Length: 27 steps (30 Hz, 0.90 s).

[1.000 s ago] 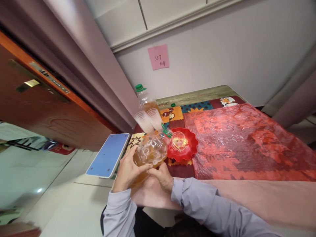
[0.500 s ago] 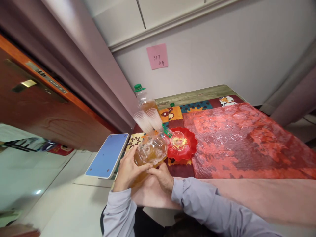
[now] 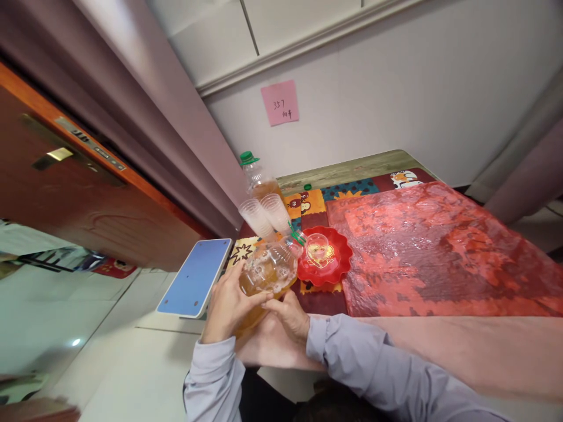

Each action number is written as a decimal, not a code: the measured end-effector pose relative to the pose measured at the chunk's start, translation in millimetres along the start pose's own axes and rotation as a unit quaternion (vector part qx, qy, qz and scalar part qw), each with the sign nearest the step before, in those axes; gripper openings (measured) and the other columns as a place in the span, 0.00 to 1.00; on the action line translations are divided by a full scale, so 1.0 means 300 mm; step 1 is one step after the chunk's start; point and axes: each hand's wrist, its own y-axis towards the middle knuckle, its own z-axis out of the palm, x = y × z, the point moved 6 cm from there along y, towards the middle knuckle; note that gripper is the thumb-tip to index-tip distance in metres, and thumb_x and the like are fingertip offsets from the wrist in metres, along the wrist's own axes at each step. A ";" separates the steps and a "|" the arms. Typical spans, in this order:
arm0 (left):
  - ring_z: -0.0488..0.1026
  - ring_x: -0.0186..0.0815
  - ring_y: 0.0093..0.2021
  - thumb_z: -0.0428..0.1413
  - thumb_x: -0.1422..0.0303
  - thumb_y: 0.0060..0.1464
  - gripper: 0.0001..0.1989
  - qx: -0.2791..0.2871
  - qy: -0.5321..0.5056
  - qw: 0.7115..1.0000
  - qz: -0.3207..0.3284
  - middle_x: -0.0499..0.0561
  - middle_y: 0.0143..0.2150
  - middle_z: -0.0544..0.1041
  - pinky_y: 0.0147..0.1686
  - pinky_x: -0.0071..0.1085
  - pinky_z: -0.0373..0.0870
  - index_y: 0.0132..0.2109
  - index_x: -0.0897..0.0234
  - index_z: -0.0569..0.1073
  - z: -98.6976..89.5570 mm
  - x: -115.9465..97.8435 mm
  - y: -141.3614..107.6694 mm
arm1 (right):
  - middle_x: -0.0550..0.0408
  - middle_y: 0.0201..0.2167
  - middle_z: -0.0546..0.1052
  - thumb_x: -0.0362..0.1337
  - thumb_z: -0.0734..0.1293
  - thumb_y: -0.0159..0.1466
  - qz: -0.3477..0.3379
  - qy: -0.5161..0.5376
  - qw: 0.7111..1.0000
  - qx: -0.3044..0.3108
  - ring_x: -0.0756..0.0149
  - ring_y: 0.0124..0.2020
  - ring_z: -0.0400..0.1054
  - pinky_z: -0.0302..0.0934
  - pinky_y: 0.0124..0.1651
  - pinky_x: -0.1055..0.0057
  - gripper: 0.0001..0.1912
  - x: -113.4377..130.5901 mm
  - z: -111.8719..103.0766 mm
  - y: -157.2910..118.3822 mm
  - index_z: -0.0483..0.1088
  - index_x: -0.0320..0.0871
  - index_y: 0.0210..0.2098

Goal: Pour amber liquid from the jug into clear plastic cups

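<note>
Jointly held, tilted bottle [image 3: 270,266], between left hand [image 3: 227,305] and right hand [image 3: 291,313]

Can't see most fingers of the right hand [image 3: 291,315]; left hand [image 3: 226,308] masks part of the held bottle [image 3: 270,266]. Base of rear bottle [image 3: 260,181] is behind the cups [image 3: 255,217]. Door [image 3: 109,202] cut off at left. Lower scribble on note [image 3: 280,102] too small to read.

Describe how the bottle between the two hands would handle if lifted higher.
The held bottle is probably fairly heavy, since amber liquid shows inside. That liquid would likely slosh, as there is air space and bubbles above it. The clear, ribbed walls look like thin plastic, so they may flex under the left hand and right hand.
</note>
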 end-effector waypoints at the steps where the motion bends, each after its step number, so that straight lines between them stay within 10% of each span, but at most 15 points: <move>1: 0.74 0.59 0.67 0.74 0.49 0.40 0.49 0.001 0.005 1.000 -0.002 0.66 0.68 0.76 0.66 0.55 0.71 0.67 0.61 0.71 -0.002 -0.003 -0.002 | 0.47 0.55 0.84 0.38 0.81 0.54 0.000 0.004 1.000 0.001 0.47 0.62 0.76 0.61 0.72 0.47 0.28 -0.003 0.001 -0.002 0.81 0.43 0.54; 27: 0.79 0.57 0.60 0.74 0.53 0.41 0.45 0.005 0.078 0.996 0.039 0.58 0.61 0.81 0.58 0.51 0.76 0.67 0.54 0.72 -0.041 -0.114 0.002 | 0.48 0.58 0.83 0.44 0.82 0.53 0.006 0.017 1.000 0.001 0.46 0.64 0.74 0.61 0.72 0.46 0.30 0.016 0.028 -0.010 0.79 0.47 0.54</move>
